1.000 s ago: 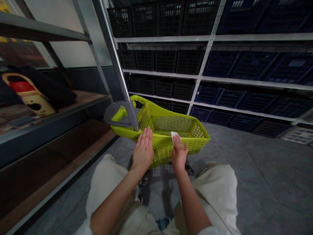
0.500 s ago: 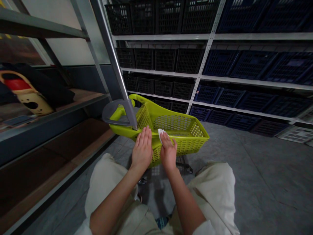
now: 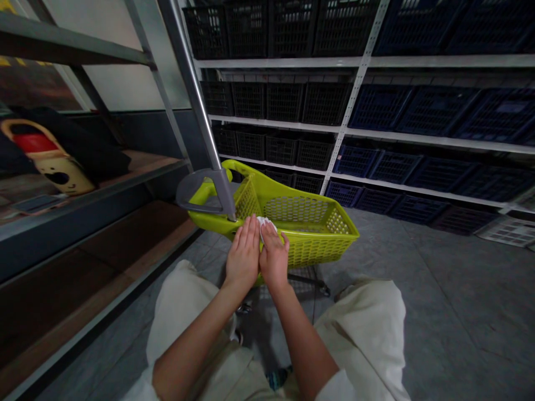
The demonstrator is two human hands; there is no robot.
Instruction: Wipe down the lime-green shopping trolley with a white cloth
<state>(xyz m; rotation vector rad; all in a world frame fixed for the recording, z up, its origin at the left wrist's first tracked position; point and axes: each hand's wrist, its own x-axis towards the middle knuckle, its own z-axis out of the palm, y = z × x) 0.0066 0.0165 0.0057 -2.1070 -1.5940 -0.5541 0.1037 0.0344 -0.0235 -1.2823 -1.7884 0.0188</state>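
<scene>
In front of my knees stands a lime-green plastic shopping cart with perforated sides. My left hand lies flat on its near side by the rim, fingers stretched out together and holding nothing. Close against it, my right hand presses a crumpled white tissue onto the same rim. Most of the tissue is hidden under the fingers. A grey plastic bracket with a long metal pole rises from the handle end of the cart, left of both hands.
Shelves with black crates and blue crates line the back. On the left rack are a cream bottle with a red top, a phone and dark cloth. Grey tiled floor extends to the right.
My right hand has slid left along the rim with the tissue and now sits right beside my left hand. The left hand has stayed in place.
</scene>
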